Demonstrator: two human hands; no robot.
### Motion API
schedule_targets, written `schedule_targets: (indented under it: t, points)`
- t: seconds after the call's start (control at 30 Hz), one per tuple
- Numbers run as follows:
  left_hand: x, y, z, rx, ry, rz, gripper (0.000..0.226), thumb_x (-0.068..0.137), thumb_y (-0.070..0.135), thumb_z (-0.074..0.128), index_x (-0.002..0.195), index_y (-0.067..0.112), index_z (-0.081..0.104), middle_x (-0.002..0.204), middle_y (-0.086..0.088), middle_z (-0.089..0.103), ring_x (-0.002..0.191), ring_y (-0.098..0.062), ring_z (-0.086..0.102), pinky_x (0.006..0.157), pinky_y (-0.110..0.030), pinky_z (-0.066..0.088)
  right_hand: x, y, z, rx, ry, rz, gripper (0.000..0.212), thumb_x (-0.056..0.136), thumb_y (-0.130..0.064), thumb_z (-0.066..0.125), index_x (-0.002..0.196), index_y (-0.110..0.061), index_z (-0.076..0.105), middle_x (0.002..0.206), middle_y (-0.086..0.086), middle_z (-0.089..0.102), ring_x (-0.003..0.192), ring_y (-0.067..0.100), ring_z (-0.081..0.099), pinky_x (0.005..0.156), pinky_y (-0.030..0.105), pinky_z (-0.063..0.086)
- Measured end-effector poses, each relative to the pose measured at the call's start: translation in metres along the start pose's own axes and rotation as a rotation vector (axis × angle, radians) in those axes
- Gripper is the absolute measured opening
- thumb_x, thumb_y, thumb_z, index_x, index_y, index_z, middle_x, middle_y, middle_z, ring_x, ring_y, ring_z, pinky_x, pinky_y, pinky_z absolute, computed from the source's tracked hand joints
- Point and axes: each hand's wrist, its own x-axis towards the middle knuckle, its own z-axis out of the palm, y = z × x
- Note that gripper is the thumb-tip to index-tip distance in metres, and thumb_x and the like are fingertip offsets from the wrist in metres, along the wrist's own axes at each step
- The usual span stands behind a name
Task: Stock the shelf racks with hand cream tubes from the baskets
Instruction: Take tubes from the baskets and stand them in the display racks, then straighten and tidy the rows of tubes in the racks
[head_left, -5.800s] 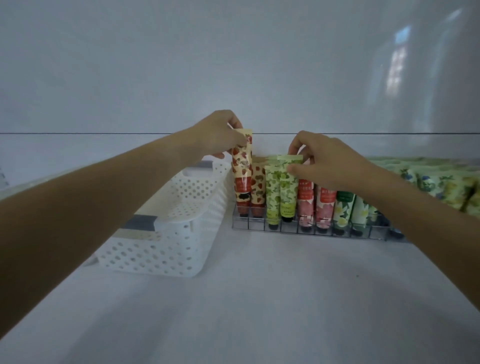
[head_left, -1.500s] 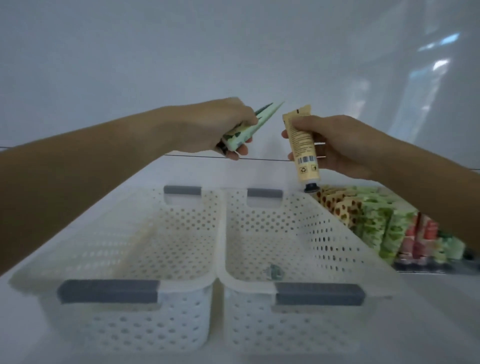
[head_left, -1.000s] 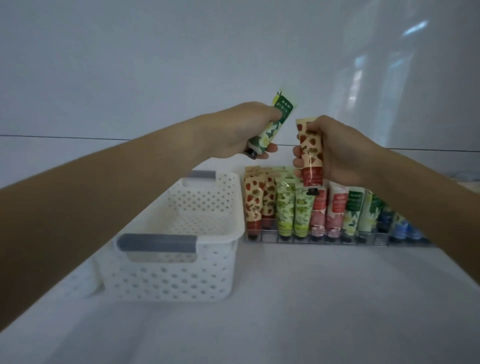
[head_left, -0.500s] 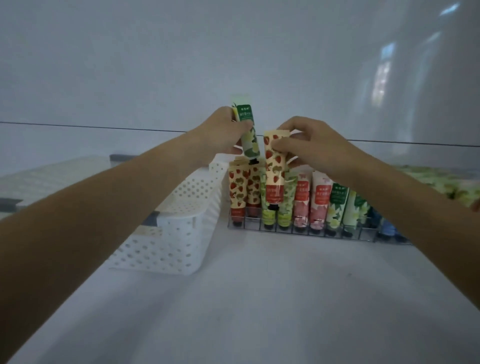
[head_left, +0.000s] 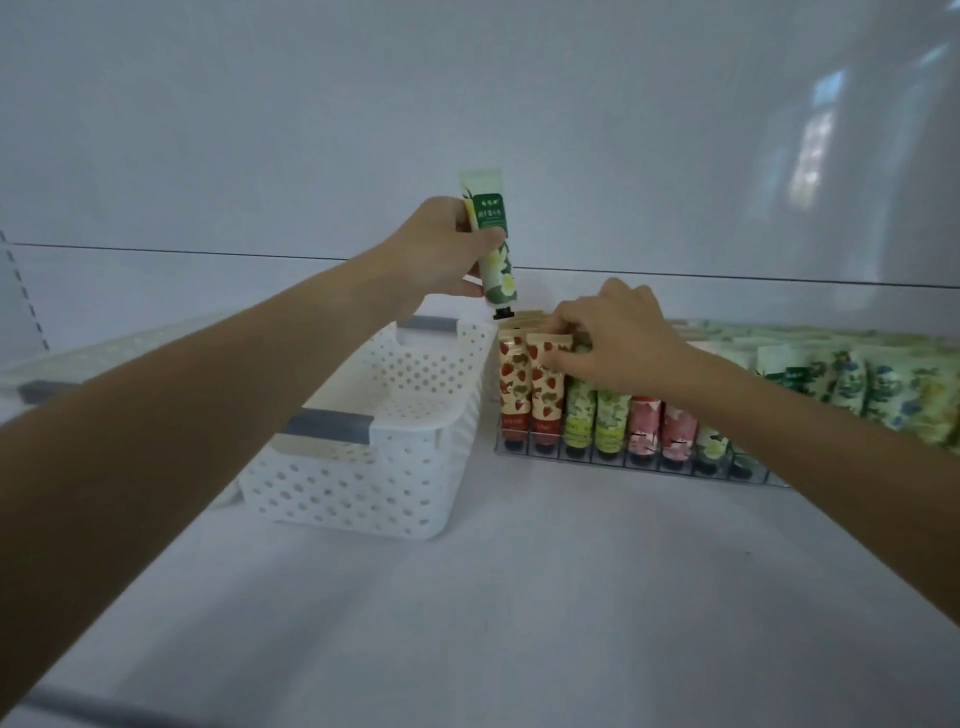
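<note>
Left grip holds green tube, label writing unreadable; right grip pinches strawberry tube top in rack, fingertips partly hidden.

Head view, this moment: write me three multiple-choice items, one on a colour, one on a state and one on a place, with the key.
1. The white basket's handle grips are: A red; B grey; C yellow.
2. The green tube is: A lying in the basket; B slotted in the wire rack; C held in the air, cap down, by the left hand.
3. The right hand is: A pinching a strawberry tube that stands in the rack; B inside the basket; C on the green tube.

Key: 1 B, the grips read grey against the white plastic. 2 C, fingers wrap its middle and the black cap is lowest. 3 A, its fingertips close on that tube's top edge.
</note>
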Motion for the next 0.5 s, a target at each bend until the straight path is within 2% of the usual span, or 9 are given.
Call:
schedule_targets:
  t: [0.07,0.13,0.17,0.23,0.3,0.37,0.5]
  points:
    - [-0.003,0.001,0.000,-0.001,-0.047,0.013,0.020,0.095,0.011,0.047,0.112,0.004,0.057,0.104,-0.008,0.064,0.085,-0.018,0.065,0.073,-0.025,0.057,0.002,0.002,-0.009,0.084,0.034,-0.021,0.024,0.086,-0.041,0.058,0.104,-0.026,0.063,0.092,-0.010,0.058,0.093,0.015,0.040,0.080,0.030,0.028]
    - [-0.006,0.003,0.000,-0.013,-0.101,0.030,0.018,0.095,0.011,0.049,0.109,0.005,0.058,0.098,-0.006,0.066,0.080,-0.015,0.066,0.067,-0.021,0.058,0.001,0.002,-0.021,0.345,0.095,0.015,0.026,0.089,-0.036,0.056,0.112,-0.024,0.058,0.097,-0.011,0.059,0.089,0.012,0.051,0.076,0.020,0.040]
    - [-0.007,0.005,0.002,-0.023,-0.127,0.039,0.016,0.094,0.011,0.049,0.106,0.006,0.059,0.095,-0.005,0.066,0.078,-0.014,0.066,0.066,-0.021,0.058,0.001,0.002,-0.029,0.484,0.127,0.049,0.029,0.091,-0.036,0.053,0.118,-0.023,0.055,0.098,-0.012,0.058,0.085,0.007,0.054,0.069,0.014,0.041]
    - [-0.009,0.011,0.007,-0.024,-0.171,0.057,0.014,0.094,0.012,0.051,0.102,0.007,0.061,0.091,-0.004,0.068,0.077,-0.013,0.067,0.068,-0.022,0.058,0.000,0.002,-0.043,0.696,0.181,0.135,0.031,0.094,-0.038,0.047,0.121,-0.024,0.051,0.097,-0.014,0.060,0.079,-0.003,0.054,0.064,0.013,0.040]
    - [-0.010,0.018,0.018,-0.012,-0.212,0.078,0.014,0.094,0.013,0.051,0.101,0.006,0.062,0.091,-0.004,0.068,0.077,-0.013,0.068,0.071,-0.023,0.058,-0.001,0.006,-0.055,0.843,0.216,0.191,0.022,0.095,-0.037,0.046,0.110,-0.024,0.056,0.094,-0.013,0.063,0.076,0.000,0.057,0.066,0.016,0.043]
    - [-0.012,0.026,0.035,-0.034,-0.261,0.102,0.017,0.093,0.013,0.052,0.101,0.002,0.062,0.092,-0.007,0.069,0.077,-0.014,0.068,0.070,-0.021,0.058,-0.007,0.013,-0.066,0.935,0.239,0.216,0.014,0.094,-0.031,0.050,0.091,-0.024,0.061,0.085,-0.009,0.064,0.072,0.005,0.058,0.066,0.021,0.046]
    - [-0.014,0.038,0.073,-0.044,-0.273,0.157,0.027,0.093,0.018,0.054,0.102,-0.006,0.064,0.097,-0.016,0.070,0.087,-0.022,0.069,0.079,-0.028,0.057,-0.031,0.037,-0.079,1.056,0.284,0.257,0.018,0.092,-0.022,0.056,0.075,-0.019,0.061,0.073,-0.005,0.064,0.064,0.006,0.061,0.061,0.019,0.048]
